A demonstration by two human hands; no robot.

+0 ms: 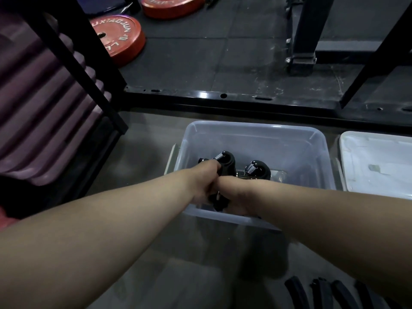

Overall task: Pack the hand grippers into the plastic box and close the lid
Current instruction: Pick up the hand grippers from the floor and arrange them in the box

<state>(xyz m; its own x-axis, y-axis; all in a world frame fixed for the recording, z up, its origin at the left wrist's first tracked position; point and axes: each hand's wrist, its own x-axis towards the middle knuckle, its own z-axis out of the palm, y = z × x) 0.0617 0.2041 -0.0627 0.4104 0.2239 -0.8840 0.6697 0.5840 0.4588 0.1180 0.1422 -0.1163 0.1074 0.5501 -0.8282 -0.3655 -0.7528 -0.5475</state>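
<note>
A clear plastic box (254, 132) stands open on the floor in front of me. Both my hands reach down into it side by side. My left hand (204, 181) grips a black hand gripper (226, 162) with a silver spring at its top. My right hand (236, 192) holds a second black hand gripper (256, 169), its spring also showing. The lower handles are hidden by my hands. The white lid (376, 161) lies flat on the floor to the right of the box. Several more black gripper handles (321, 291) lie on the floor at the lower right.
A black metal rack frame (223, 95) runs across behind the box, with an upright (80, 63) at the left. Purple rolled mats (33, 108) are stacked at the left. Two red weight plates (120, 36) lie on the dark floor beyond.
</note>
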